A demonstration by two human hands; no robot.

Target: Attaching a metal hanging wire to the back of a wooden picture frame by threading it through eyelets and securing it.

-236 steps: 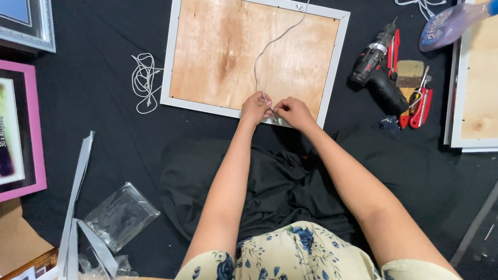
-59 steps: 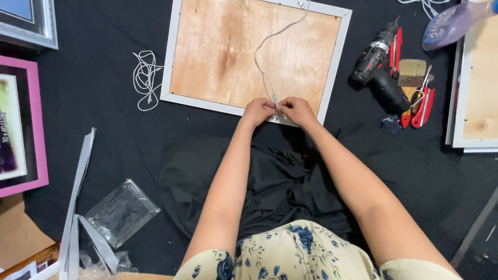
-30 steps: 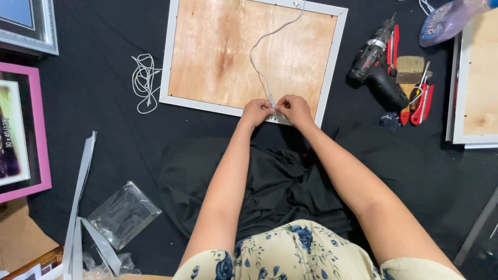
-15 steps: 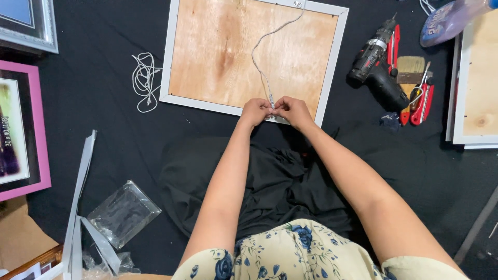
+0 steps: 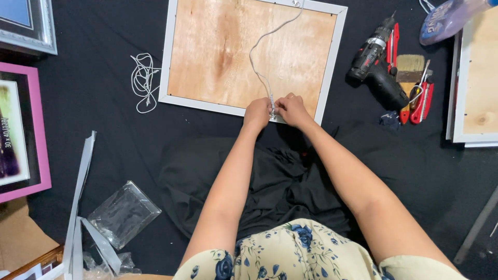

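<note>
Plywood backing faces up inside the white picture frame (image 5: 332,62), which lies face down on black cloth. A thin hanging wire (image 5: 258,45) runs from a fastener at the frame's far rail, loops across the board and ends between the fingertips. Left hand (image 5: 258,112) and right hand (image 5: 293,110) meet at the near rail, fingers pinched narrow on the wire's twisted end, just above the rail. Judgement: the far attachment appears complete; the near end is partly wound, with wrapping and securing left. Right of the fingers, well apart, lie a cordless drill (image 5: 377,65) and a paintbrush (image 5: 410,67).
</note>
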